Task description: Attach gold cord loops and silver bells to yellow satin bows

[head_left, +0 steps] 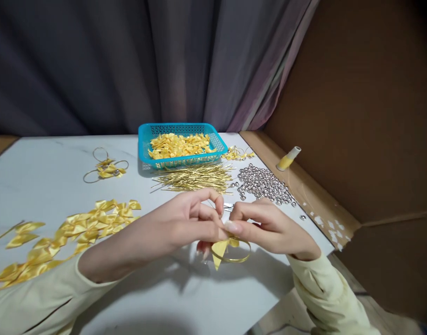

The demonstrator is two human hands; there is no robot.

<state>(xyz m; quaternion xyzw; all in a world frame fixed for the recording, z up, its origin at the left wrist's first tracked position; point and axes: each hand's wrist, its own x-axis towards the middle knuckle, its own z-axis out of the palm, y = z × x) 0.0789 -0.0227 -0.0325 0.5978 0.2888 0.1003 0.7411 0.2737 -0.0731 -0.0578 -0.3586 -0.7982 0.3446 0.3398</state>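
My left hand (190, 221) and my right hand (269, 228) meet above the front middle of the table, fingertips pinched together. Between them is a yellow ribbon bow (218, 253) with a gold wire loop (239, 259) hanging below the fingers. Its centre is hidden by my fingertips. Just behind the fingers shows a small shiny metal tool (228, 206); I cannot tell whether it is held or lies on the table. Beyond the hands lies a pile of gold wire ties (195, 178), with silver beads (262, 182) to its right.
A blue basket (142, 148) of yellow ribbon pieces stands at the back. Many yellow bows (91, 221) spread along the left. Finished bow loops (110, 170) lie behind them. A thread spool (288, 158) stands on the right ledge near white scraps (334, 230) and a cardboard wall (367, 111).
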